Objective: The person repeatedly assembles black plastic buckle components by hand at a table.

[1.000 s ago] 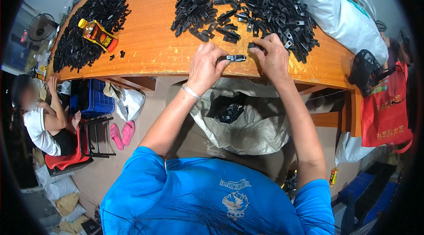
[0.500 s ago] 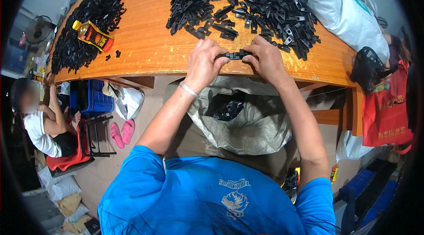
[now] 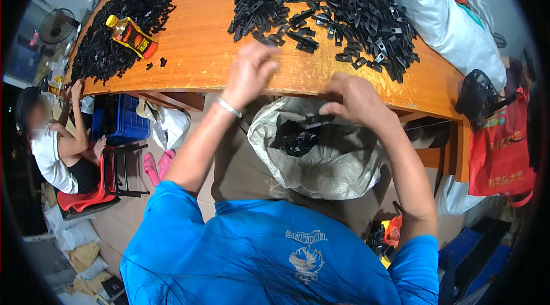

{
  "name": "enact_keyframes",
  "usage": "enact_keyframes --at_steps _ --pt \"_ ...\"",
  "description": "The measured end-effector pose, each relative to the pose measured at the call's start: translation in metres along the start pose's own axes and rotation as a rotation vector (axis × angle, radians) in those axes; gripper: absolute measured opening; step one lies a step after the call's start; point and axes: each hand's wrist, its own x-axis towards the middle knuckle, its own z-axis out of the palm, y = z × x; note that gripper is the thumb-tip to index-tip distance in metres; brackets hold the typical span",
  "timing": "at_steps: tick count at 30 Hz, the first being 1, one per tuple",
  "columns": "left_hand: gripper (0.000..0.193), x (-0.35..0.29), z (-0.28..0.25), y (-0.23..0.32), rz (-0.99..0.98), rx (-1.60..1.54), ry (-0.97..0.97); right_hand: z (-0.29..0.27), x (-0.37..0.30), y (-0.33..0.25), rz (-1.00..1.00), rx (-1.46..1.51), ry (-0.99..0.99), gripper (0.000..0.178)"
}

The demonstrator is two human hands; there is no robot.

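My left hand (image 3: 250,78) is over the table's front edge, a little blurred, its thumb and forefinger apart with nothing seen between them. My right hand (image 3: 360,102) hovers at the table's edge above the sack, thumb and fingers parted and nothing in them. Just below its thumb, at the sack's mouth, is a dark plastic piece (image 3: 315,122), blurred. The pale woven sack (image 3: 338,176) stands open below the table edge, with black pieces (image 3: 299,143) inside. Beyond my hands, a heap of black plastic clip-like parts (image 3: 375,24) covers the table's far middle and right.
On the wooden table (image 3: 197,47), a second heap of small black parts (image 3: 100,47) lies at left with a yellow-capped bottle (image 3: 133,38) on it. A white bulky bag (image 3: 444,18) lies at right. Someone in a white top (image 3: 51,150) sits at left near a blue crate (image 3: 129,124).
My hands have come apart from the black piece they held together. My left hand moved left; my right hand dropped toward the sack, where a dark piece now shows below it.
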Motion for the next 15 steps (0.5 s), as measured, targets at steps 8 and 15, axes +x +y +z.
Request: enact_keyframes --at_steps 8,15 --pt "0.029 0.029 -0.009 -0.04 0.142 0.384 0.058 0.038 0.099 0.012 0.076 -0.108 0.359 0.014" --pt "0.023 0.014 -0.005 -0.017 0.05 0.28 -0.044 0.041 0.101 0.022 0.069 -0.134 0.28 0.01"
